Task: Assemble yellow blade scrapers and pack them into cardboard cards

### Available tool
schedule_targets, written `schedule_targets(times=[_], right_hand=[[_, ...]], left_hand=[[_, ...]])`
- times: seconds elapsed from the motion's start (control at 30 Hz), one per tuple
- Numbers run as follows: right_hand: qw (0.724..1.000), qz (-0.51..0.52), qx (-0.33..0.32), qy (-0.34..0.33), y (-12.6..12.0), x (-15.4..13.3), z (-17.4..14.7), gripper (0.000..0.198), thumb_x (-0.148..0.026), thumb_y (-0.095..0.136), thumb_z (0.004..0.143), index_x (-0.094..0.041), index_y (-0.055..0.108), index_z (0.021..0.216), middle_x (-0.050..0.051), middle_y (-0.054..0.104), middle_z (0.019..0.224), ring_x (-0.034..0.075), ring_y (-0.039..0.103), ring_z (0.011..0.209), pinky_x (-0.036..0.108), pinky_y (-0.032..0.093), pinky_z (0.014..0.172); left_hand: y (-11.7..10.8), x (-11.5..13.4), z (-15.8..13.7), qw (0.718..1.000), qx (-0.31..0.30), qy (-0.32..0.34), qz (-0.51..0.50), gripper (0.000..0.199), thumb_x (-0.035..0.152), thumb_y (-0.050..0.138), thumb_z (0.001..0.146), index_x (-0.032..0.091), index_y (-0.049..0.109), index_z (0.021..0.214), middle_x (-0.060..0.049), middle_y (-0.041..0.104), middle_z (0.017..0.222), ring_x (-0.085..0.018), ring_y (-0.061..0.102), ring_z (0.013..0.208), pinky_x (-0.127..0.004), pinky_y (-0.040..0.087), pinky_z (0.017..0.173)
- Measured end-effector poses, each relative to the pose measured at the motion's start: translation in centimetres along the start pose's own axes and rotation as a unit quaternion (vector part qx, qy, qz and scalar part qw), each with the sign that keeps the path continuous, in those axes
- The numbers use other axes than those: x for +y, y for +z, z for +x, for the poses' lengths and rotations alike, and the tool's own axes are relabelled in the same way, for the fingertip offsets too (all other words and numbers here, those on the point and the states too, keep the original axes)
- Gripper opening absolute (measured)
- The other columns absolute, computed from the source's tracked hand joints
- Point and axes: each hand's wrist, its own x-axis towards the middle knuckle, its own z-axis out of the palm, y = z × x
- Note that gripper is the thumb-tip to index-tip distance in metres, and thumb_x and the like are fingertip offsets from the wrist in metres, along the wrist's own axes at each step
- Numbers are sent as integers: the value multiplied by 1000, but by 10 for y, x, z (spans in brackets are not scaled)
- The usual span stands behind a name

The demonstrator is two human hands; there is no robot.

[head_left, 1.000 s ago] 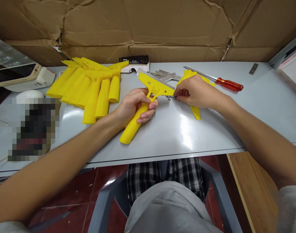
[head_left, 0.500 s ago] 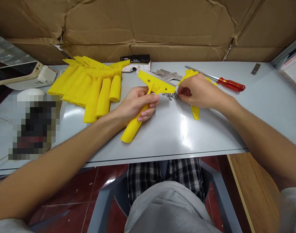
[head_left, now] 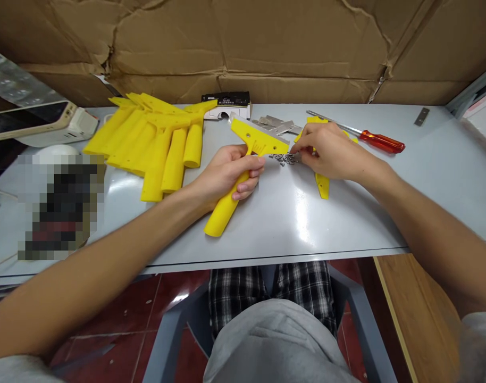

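Observation:
My left hand is closed around the handle of a yellow scraper. Its wide head, with two holes and a blade edge along the far side, points away from me. At a small pile of screws, just right of that head, is my right hand. Its thumb and forefinger are bent close together at the pile's right edge; whether a screw sits between them I cannot tell. Beneath the right hand lies another yellow piece, mostly covered by it.
Several yellow scraper handles are heaped at the left. Flat metal blades lie behind the screws, near a black-and-white box. A red-handled screwdriver rests at the right, and one blade lies farther right. Cardboard stands behind the table.
The view has shifted slightly. My right thumb and forefinger have moved a little at the screws, uncovering more of the pile. My left hand keeps its hold on the scraper.

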Motion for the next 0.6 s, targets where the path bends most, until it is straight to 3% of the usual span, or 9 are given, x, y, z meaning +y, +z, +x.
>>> schedule_targets(times=[0.27,0.47,0.6], right_hand=[[1000,4,5,18,-2,5,2,41,-23,48,101,-16,83,120,12,72,122,19,61,105,36,47,103],[1000,18,-22,12,-9,21,-4,28,-36,66,96,-16,85,102,10,72,99,15,59,87,33,47,86],[999,19,-21,21,-2,30,-5,26,-41,71,95,-18,84,97,6,70,88,14,58,82,34,49,87]], left_hand=[[-1,0,-1,1000,-11,0,9,39,30,86,81,22,49,72,7,45,45,-5,36,30,-16,30,30],[-2,-1,0,1000,-10,0,6,37,29,86,81,21,51,71,7,45,45,-4,36,32,-15,29,31],[0,-1,0,1000,0,4,-5,36,25,86,80,20,52,73,7,48,50,-4,37,32,-16,30,30]])
